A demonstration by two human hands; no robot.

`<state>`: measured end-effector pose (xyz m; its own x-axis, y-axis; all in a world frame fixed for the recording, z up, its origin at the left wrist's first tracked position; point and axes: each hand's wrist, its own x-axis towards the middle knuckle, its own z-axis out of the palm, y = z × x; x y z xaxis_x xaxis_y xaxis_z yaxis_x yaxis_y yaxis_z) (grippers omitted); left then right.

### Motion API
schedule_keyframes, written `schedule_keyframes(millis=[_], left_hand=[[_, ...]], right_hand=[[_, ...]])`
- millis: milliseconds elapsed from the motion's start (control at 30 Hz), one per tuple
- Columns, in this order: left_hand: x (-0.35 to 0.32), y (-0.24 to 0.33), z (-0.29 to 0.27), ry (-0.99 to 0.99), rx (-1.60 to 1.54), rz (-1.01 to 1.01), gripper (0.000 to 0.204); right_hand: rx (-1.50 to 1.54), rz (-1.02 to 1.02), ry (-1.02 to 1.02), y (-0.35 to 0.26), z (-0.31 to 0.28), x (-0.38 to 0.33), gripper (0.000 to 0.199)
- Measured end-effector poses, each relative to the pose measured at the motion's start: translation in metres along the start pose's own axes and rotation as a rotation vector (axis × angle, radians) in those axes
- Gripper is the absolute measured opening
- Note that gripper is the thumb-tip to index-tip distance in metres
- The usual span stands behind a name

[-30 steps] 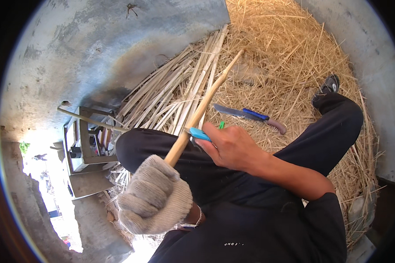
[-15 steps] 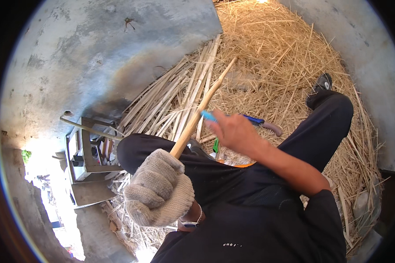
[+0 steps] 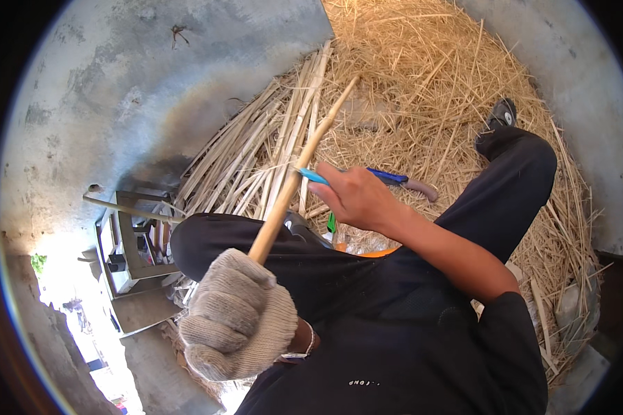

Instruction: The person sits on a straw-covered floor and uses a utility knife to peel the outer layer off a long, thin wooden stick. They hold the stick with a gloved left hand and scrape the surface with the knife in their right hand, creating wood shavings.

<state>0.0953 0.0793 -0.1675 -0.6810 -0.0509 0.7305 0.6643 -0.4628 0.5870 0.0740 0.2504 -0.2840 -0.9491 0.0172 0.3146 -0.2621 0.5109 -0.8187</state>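
Note:
My left hand (image 3: 237,318), in a grey knitted glove, is wrapped round the lower end of a long, peeled wooden stick (image 3: 284,200). The stick slants up and away to a narrow far tip above the straw. My bare right hand (image 3: 356,197) grips a slim light blue tool, which looks like a small knife (image 3: 313,176); its front end meets the stick near mid-length. Its blade is too small to make out. A thin pale strip shows beside that contact point.
Split wooden strips (image 3: 256,145) lie beyond my left knee. Straw (image 3: 415,76) covers the floor ahead. Between my legs are a blue tool with a brownish curved handle (image 3: 420,189) and a green object (image 3: 331,223). A wooden shelf (image 3: 138,242) stands at left, near the wall (image 3: 118,104).
My left hand and the stick have shifted left and slightly down in view. The blue knife has moved left and now meets the stick; my right hand was blurred before.

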Motion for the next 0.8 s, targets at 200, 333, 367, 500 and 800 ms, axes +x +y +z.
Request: schedule_keyframes(millis=[200, 333, 367, 500, 800], left_hand=[[0.011, 0.002, 0.006, 0.162, 0.03, -0.01, 0.043], [0.008, -0.003, 0.014, 0.187, 0.004, -0.007, 0.042], [0.007, 0.001, 0.015, 0.193, 0.004, -0.003, 0.042], [0.008, -0.002, 0.015, 0.271, -0.058, -0.003, 0.042], [0.03, 0.001, 0.003, 0.463, -0.081, -0.112, 0.037]], right_hand=[[-0.043, -0.036, 0.002, -0.015, 0.011, -0.003, 0.026], [-0.199, 0.098, 0.061, 0.026, 0.009, 0.016, 0.026], [-0.135, 0.068, 0.032, 0.002, 0.008, 0.009, 0.025], [-0.007, -0.043, -0.003, -0.019, 0.011, 0.005, 0.024], [-0.278, 0.134, 0.017, 0.048, 0.039, 0.037, 0.03]])
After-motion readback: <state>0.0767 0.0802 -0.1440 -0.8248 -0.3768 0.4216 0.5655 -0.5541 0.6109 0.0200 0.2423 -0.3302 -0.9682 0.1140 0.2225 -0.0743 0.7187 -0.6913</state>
